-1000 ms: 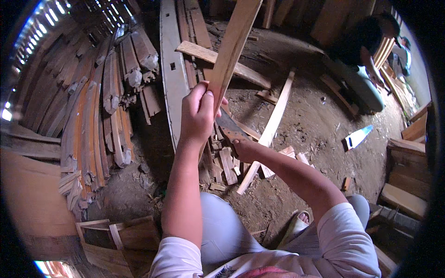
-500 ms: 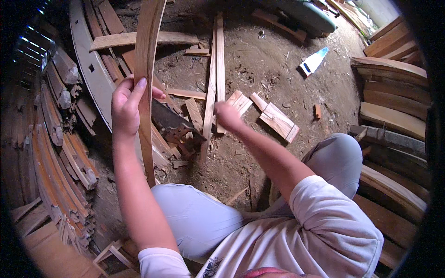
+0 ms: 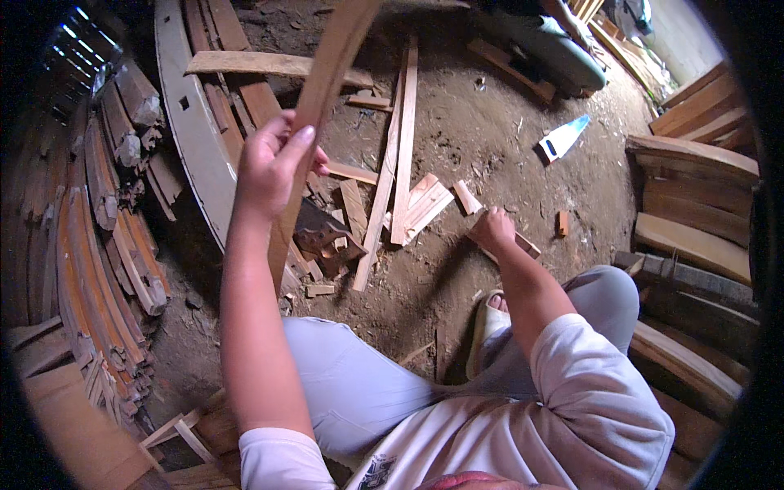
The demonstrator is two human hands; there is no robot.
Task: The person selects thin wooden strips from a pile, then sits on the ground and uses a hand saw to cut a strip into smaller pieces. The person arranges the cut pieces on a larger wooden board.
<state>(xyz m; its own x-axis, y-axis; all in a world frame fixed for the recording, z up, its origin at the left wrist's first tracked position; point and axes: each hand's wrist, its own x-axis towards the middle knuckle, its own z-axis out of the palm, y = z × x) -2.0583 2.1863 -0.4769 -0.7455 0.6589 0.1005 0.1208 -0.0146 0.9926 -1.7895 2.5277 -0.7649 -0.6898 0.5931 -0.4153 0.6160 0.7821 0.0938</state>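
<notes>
My left hand (image 3: 273,167) is closed around a long, slightly curved wooden board (image 3: 333,65). The board leans up and to the right, its lower end beside my left knee. Down on the right, my right hand (image 3: 496,229) grips a short wooden board (image 3: 528,246) at floor level and covers most of it. A narrow wood offcut (image 3: 467,198) lies just beyond those fingers. Left of it rest pale short planks (image 3: 426,211) and two long thin strips (image 3: 404,147). A dark-bladed handsaw (image 3: 331,243) lies beneath the long board, partly hidden by it.
A second saw with a pale blue blade (image 3: 565,139) lies on the dirt floor, near a small orange-brown block (image 3: 563,223). Curved timbers (image 3: 694,204) are stacked at the right, and more timber (image 3: 90,269) is piled at the left. Another person's leg (image 3: 563,61) shows at the far right.
My right hand has moved right, from beside the long strips onto the short board. My left hand has shifted right with the long board, which now leans further right.
</notes>
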